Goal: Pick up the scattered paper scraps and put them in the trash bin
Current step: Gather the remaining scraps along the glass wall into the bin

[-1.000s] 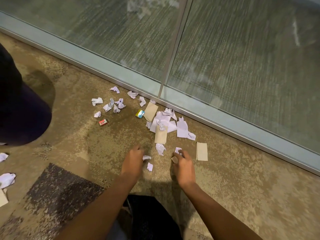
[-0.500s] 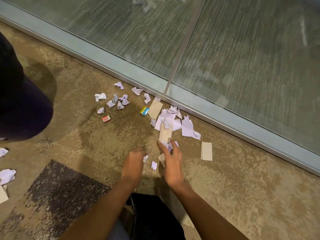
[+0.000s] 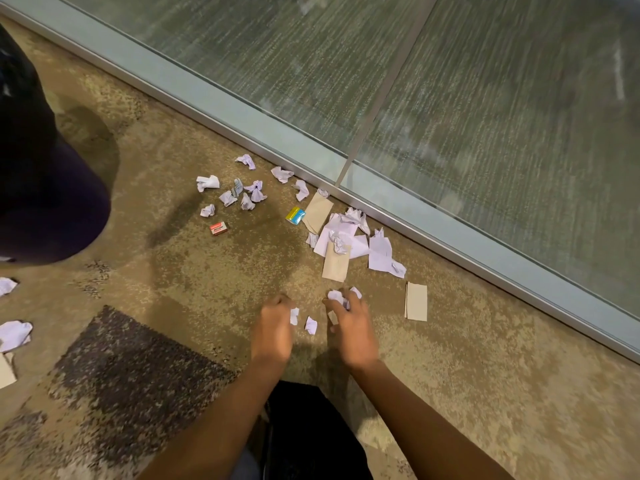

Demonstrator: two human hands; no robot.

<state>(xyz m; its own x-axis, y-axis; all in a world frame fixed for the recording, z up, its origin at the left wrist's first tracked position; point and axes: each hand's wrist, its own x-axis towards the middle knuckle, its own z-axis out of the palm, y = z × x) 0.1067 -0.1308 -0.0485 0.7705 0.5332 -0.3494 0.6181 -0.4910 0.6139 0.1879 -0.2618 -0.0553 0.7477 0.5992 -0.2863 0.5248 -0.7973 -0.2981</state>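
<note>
My left hand is curled into a fist low on the carpet, and a white scrap sticks out at its thumb side. My right hand is closed on crumpled white scraps at its fingertips, with a small tan piece under its thumb. One loose white scrap lies between the hands. Beyond them lie tan envelopes, flat white sheets and several crumpled balls. A large dark rounded shape, perhaps the bin, fills the left edge.
A tan card lies right of my right hand. A small red box and a yellow-blue box sit among the scraps. A glass wall with a metal rail runs diagonally behind. More scraps lie far left.
My right hand moved left from near the tan card and closed on the white scraps in front of it. My left hand stayed in place, fist closed against the small scrap.
</note>
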